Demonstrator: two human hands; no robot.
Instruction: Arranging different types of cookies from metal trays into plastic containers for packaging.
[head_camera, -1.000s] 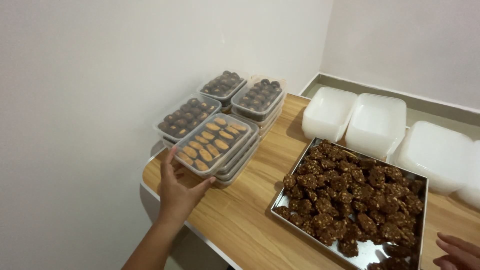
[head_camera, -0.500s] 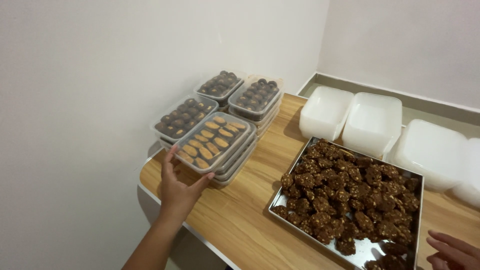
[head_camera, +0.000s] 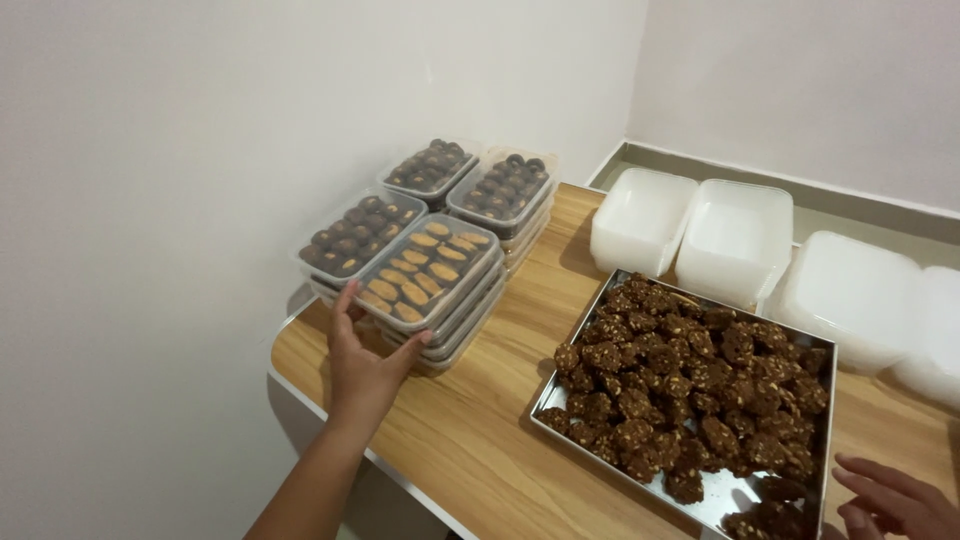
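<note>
At the desk's (head_camera: 480, 440) left edge the left hand (head_camera: 362, 372) cups the top clear cookie box (head_camera: 428, 272) of a stack, fingers spread, beside the cookie tray (head_camera: 735, 495) (steel), where the right hand (head_camera: 893, 500) hovers, fingers apart.

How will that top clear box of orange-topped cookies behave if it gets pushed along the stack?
The top clear box looks like thin plastic, so it probably flexes under the left hand at its near end. It rests on similar smooth lids, so it may slide off the stack rather than drag it. The cookies lie loose in rows and could shift or crack if jolted.
</note>
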